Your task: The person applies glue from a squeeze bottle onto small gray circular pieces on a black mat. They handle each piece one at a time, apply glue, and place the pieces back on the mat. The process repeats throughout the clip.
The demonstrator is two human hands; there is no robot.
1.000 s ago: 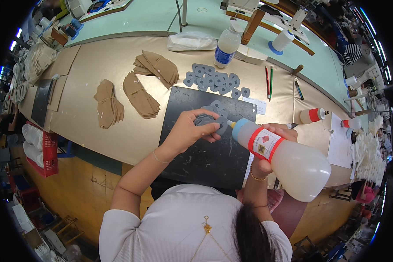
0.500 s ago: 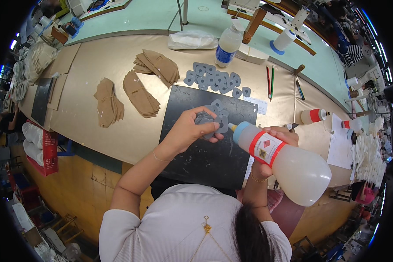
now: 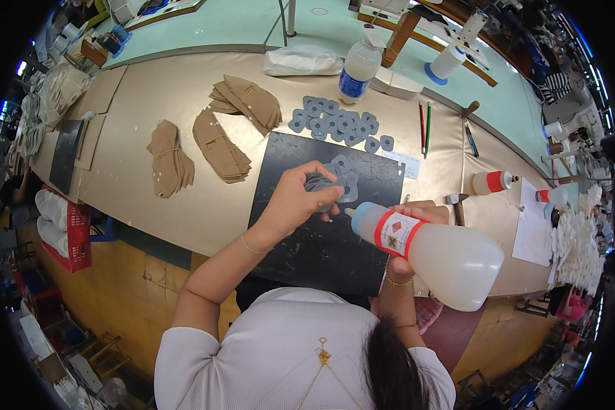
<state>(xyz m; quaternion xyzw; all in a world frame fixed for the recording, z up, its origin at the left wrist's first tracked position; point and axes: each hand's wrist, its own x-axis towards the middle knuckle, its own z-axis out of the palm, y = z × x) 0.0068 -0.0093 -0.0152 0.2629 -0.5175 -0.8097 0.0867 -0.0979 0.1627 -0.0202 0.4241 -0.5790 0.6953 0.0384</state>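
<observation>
A stack of small grey rounded patches is gripped in the closed fingers of my left hand, above the black mat. Just beyond its fingertips lie a few more grey patches on the mat. My right hand is wrapped round a large translucent squeeze bottle with a red-edged label and a light blue cap. The bottle is tilted nearly flat, its narrow yellowish nozzle close to the left fingertips. Whether the nozzle touches anything, I cannot tell.
Many loose grey patches lie beyond the mat. Bundled brown pieces sit to the left. A clear bottle with a blue label stands at the back. Pencils, a brush and a smaller red-banded bottle are on the right.
The squeeze bottle has moved left and its nozzle slightly down, with my right hand moving along. My left hand keeps the stack, its fingers drawn in a little.
</observation>
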